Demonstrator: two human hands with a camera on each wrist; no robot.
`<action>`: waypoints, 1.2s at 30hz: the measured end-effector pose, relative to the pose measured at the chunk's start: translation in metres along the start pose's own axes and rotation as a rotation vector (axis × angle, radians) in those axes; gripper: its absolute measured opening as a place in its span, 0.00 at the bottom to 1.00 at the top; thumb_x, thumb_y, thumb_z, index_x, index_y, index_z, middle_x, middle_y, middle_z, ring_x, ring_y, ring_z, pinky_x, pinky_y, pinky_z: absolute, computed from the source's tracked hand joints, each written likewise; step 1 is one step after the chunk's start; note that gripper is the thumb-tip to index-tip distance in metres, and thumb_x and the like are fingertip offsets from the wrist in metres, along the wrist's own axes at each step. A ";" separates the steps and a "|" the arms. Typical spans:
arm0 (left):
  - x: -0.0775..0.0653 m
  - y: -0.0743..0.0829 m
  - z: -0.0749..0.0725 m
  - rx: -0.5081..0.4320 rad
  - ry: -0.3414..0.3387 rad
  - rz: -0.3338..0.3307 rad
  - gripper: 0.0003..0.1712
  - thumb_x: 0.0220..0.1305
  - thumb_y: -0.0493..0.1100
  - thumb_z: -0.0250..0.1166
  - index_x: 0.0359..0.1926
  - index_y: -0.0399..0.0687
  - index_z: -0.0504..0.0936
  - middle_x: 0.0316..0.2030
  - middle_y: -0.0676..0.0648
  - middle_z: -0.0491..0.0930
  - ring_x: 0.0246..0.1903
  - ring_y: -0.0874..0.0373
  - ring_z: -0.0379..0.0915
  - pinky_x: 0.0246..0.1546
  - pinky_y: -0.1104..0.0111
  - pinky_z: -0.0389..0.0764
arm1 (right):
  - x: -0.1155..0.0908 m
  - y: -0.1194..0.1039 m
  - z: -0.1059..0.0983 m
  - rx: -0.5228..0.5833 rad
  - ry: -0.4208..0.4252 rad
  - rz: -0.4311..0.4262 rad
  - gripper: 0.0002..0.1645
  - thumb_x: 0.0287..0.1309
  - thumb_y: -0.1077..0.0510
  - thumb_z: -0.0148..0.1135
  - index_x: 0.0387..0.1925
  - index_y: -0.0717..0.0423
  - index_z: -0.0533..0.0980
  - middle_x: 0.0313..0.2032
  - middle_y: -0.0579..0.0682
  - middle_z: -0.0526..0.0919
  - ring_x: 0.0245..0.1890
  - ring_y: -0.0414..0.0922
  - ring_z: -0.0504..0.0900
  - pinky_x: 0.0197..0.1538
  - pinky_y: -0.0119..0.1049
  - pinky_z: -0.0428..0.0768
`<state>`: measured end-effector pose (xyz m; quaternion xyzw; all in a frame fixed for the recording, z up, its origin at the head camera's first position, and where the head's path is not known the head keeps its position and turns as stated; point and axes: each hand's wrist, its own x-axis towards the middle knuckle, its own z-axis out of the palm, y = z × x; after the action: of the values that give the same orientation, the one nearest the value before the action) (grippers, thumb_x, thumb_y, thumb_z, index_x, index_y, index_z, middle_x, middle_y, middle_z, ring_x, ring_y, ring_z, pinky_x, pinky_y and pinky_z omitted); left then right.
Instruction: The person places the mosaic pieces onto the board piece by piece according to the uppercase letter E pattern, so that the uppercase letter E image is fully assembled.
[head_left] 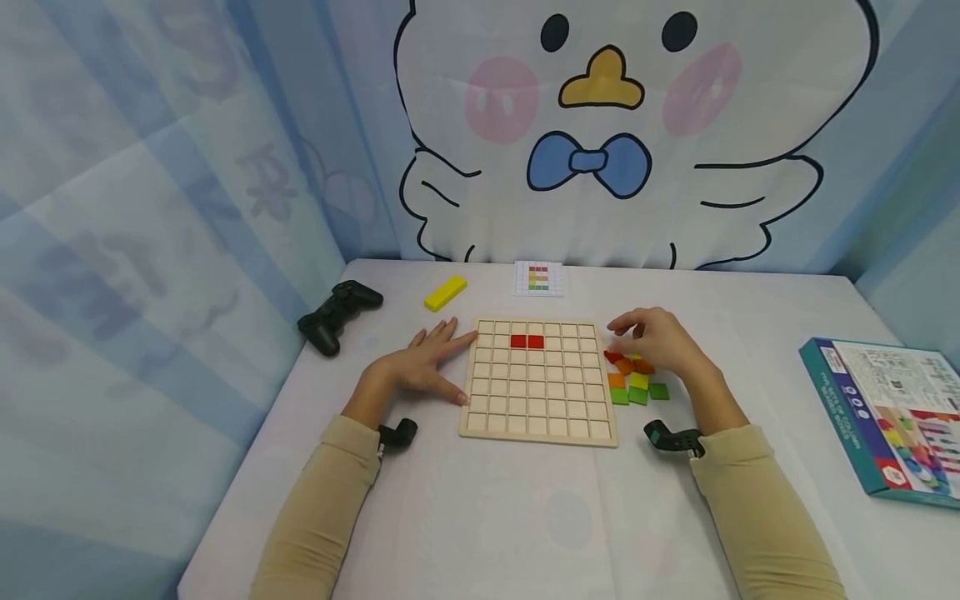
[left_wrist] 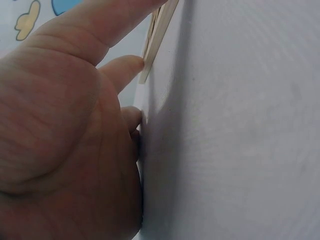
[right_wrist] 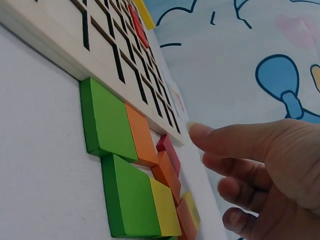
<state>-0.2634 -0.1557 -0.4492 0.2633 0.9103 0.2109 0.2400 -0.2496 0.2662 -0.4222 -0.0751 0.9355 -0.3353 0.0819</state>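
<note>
A wooden grid board [head_left: 537, 388] lies flat on the table, with two red tiles [head_left: 536, 342] side by side in its second row from the far edge. My left hand [head_left: 420, 364] is spread at the board's left side, thumb and a fingertip touching its edge. Over the far right corner, my right hand [head_left: 658, 337] hovers with loosely bent fingers and nothing visible between them. Below it, beside the board, are a loose red tile [right_wrist: 169, 154], orange tiles [right_wrist: 141, 134], yellow tiles [right_wrist: 164, 206] and green tiles [right_wrist: 107, 122]; some overlap.
Behind the board lies a card [head_left: 538, 279] with a coloured grid pattern. A yellow block [head_left: 446, 293] and a black game controller [head_left: 339, 317] are at the far left. A flat box [head_left: 885, 417] lies at the right. Curtains stand behind the table.
</note>
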 end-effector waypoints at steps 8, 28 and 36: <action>-0.001 0.002 -0.002 0.007 -0.007 0.001 0.68 0.53 0.71 0.75 0.84 0.70 0.43 0.84 0.45 0.24 0.83 0.49 0.16 0.81 0.47 0.23 | 0.003 0.009 0.002 -0.031 -0.055 0.037 0.22 0.60 0.52 0.76 0.52 0.58 0.85 0.46 0.57 0.85 0.41 0.52 0.73 0.36 0.38 0.76; 0.001 0.000 0.000 0.003 0.003 0.003 0.68 0.53 0.69 0.76 0.84 0.69 0.45 0.84 0.45 0.25 0.83 0.50 0.17 0.81 0.49 0.23 | 0.003 0.008 0.005 -0.019 -0.075 0.069 0.18 0.61 0.51 0.75 0.46 0.60 0.85 0.39 0.55 0.86 0.36 0.49 0.78 0.35 0.36 0.79; 0.001 -0.002 0.000 0.000 0.006 -0.001 0.68 0.53 0.70 0.76 0.84 0.69 0.44 0.84 0.45 0.25 0.83 0.50 0.17 0.81 0.49 0.23 | 0.004 0.007 0.005 -0.019 -0.070 0.077 0.18 0.60 0.51 0.75 0.45 0.60 0.85 0.39 0.55 0.86 0.36 0.49 0.78 0.35 0.36 0.79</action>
<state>-0.2652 -0.1562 -0.4506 0.2620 0.9112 0.2118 0.2373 -0.2532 0.2679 -0.4306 -0.0517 0.9375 -0.3200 0.1266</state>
